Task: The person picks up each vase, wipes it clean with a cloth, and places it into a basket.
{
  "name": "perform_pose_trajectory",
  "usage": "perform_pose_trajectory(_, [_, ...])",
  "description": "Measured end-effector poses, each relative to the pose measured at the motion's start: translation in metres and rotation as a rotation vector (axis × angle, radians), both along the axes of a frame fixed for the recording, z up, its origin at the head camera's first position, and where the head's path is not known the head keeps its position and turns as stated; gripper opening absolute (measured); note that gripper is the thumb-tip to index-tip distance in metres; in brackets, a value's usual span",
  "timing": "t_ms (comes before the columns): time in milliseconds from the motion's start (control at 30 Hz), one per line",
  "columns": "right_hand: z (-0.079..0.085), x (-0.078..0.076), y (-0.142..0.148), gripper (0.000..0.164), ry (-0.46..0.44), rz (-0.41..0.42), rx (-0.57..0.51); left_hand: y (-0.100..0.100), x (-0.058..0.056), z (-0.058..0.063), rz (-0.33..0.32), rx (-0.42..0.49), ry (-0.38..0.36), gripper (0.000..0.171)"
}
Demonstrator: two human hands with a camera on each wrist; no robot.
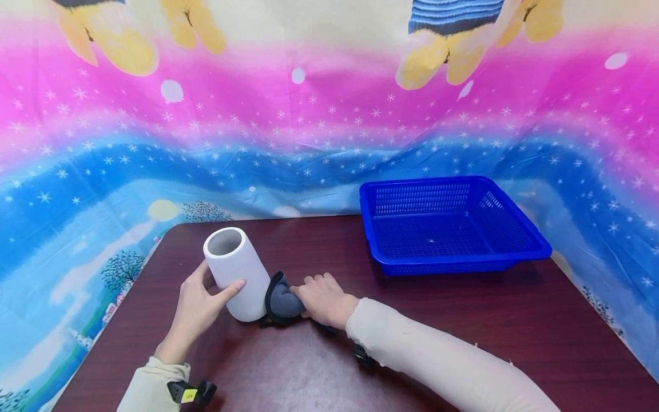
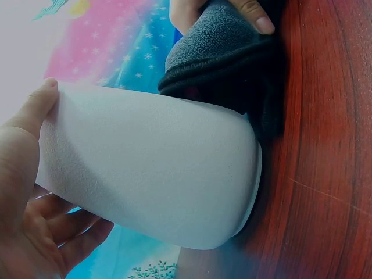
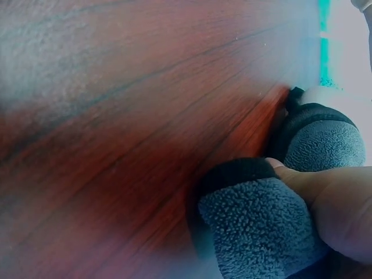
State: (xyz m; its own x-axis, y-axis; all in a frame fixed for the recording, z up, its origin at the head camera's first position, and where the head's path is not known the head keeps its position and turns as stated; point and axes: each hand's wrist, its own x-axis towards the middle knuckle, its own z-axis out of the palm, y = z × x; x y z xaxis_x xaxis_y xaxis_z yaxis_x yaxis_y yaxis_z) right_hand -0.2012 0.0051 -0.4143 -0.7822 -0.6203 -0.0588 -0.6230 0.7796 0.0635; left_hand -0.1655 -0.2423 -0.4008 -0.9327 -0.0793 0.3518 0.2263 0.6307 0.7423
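A smooth white vase-like container (image 1: 242, 280) is near the table's left side, its open mouth up. My left hand (image 1: 193, 309) grips it, the thumb on the near side and the fingers around the far left side. In the left wrist view the base of the white container (image 2: 163, 168) is close to the tabletop; contact is unclear. My right hand (image 1: 324, 300) pinches a bunched grey fleecy cloth with black edging (image 1: 285, 300), which lies against the container's lower right side. The right wrist view shows grey cloth (image 3: 261, 226) on both sides of the right thumb (image 3: 302, 183).
A blue perforated plastic basket (image 1: 463, 263) stands at the back right of the dark red-brown wooden table (image 1: 288, 372). Behind the table hangs a printed pink and blue curtain (image 1: 309, 126), which also runs along both sides.
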Motion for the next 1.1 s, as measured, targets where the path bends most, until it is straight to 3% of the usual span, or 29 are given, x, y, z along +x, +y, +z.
perform_pose_trajectory(933, [-0.003,-0.002,0.021,0.060,-0.103,-0.001,-0.097,0.000,-0.001,-0.003,0.014,-0.019,-0.008,0.065])
perform_pose_trajectory(1100, [-0.005,-0.003,0.025,0.060,-0.088,0.009,-0.102,0.000,-0.002,-0.005,0.017,-0.019,-0.004,0.065])
